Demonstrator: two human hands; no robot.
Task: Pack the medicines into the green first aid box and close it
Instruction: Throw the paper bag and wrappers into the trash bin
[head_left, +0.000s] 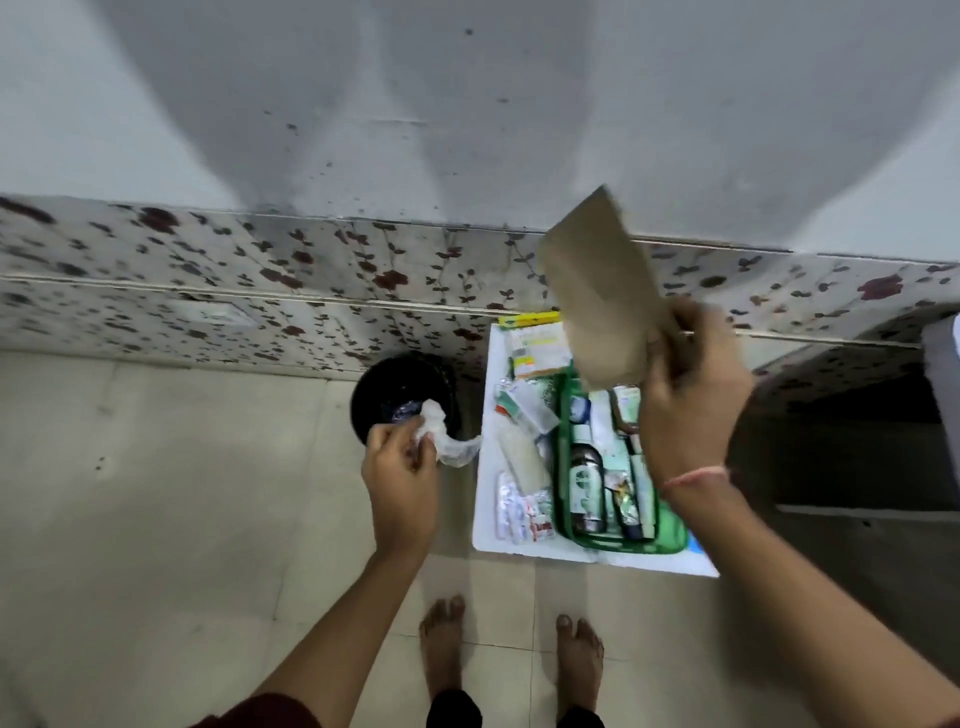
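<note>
The right hand (691, 410) pinches a brown paper bag (597, 296) in its grip above the open green first aid box (675, 538); the left hand (400, 478) clutches a crumpled white wrapper (441, 431) over the black bin (402, 382). Bottles and tubes already fill the box, but blister strips (519, 512) and packets lie loose beside it on the white tabletop (571, 552), so packing looks about half done and closing remains.
</note>
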